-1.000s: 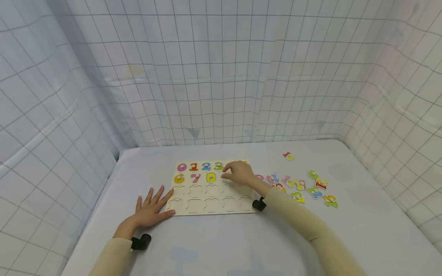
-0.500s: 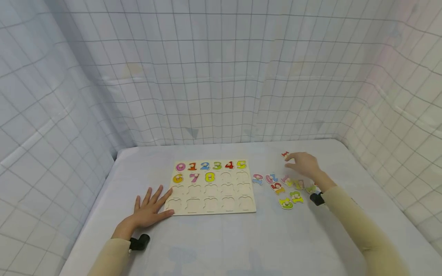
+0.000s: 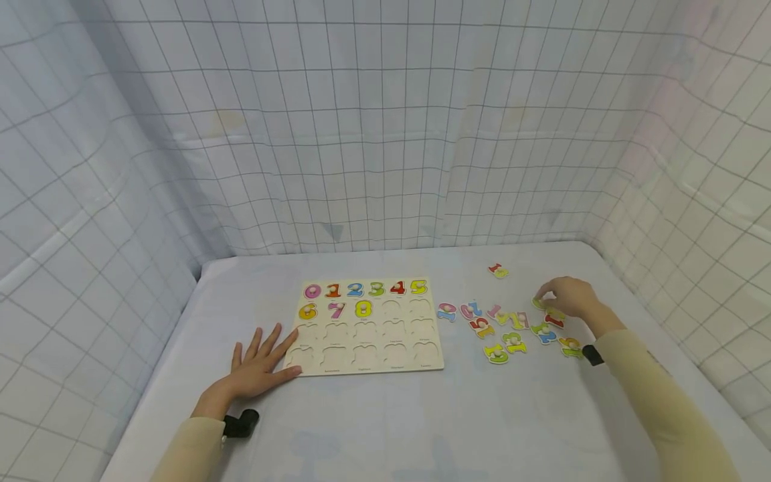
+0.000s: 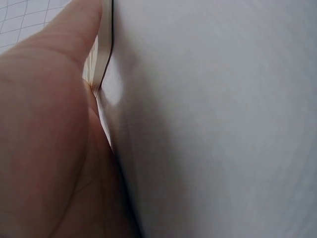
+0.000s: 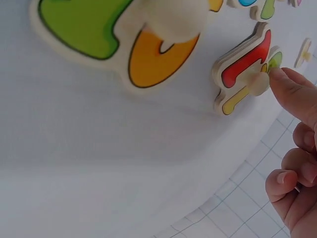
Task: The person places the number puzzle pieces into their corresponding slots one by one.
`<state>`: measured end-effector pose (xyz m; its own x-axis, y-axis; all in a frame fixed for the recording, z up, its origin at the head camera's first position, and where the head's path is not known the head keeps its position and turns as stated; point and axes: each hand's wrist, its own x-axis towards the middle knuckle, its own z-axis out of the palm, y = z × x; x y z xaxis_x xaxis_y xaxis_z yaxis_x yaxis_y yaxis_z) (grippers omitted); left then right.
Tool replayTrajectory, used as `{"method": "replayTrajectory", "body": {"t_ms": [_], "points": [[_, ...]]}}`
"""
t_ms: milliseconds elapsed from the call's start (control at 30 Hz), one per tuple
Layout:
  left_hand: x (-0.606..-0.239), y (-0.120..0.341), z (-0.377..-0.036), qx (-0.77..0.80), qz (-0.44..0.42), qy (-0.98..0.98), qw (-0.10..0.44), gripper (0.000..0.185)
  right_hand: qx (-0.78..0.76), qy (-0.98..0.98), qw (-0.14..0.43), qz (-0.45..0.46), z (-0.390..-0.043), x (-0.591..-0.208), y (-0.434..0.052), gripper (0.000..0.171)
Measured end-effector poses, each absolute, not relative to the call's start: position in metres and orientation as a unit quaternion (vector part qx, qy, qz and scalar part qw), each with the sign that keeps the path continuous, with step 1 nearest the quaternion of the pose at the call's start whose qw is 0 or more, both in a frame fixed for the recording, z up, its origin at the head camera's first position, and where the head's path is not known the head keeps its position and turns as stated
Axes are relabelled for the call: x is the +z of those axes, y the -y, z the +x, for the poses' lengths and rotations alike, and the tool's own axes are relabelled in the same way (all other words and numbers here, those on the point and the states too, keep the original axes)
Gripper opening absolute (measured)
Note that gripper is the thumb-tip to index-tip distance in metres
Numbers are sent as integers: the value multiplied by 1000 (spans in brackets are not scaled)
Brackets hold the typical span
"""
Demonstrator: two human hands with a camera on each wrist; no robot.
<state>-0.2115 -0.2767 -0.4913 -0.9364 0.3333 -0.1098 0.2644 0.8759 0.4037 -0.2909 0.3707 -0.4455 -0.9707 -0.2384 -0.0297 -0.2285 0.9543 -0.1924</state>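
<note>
A white gridded curtain (image 3: 391, 134) fills most of my head view, cut off at the top and sides. Before it stands a white-covered table (image 3: 367, 428), its near edge outside my frame. The puzzle board (image 3: 380, 341) lies flat there, left of centre: numbers 0 to 8 (image 3: 363, 308) sit in its upper two rows, and shallow recesses show lower down, with captions too small for me to read. Pale sleeves (image 3: 662, 402) run out at the bottom.

The left hand (image 3: 258, 367) lies flat, fingers spread, index and thumb reaching the board's left side. Its wrist camera gives me mainly close skin and blurred cloth, with a sliver of board edge.

The right hand (image 3: 568, 295) is over the loose number pieces (image 3: 515, 343), right of the board. Its fingertips are at a green piece (image 3: 538, 304), mostly covered; I cannot tell whether they pinch it. On the right wrist view that hand is cropped by the edge, lower fingers curled.

There, a red-and-yellow piece (image 5: 246, 60) shows just beside the fingertip. A green-and-orange piece (image 5: 148, 64) is cut off at the top, partly hidden behind its blurred pale knob (image 5: 176, 17).
</note>
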Motion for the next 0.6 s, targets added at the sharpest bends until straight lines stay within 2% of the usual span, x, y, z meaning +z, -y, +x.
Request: {"method": "replayTrajectory", "body": {"t_ms": [233,600], "points": [[-485,275,-210,205,160,-961,90,81,-101,-986,27,-127,-292,-447,-377,13],[-472,269,-203,220,157,-958,93,79,-114,-984,-18,-138,-294,-457,-381,20]]}}
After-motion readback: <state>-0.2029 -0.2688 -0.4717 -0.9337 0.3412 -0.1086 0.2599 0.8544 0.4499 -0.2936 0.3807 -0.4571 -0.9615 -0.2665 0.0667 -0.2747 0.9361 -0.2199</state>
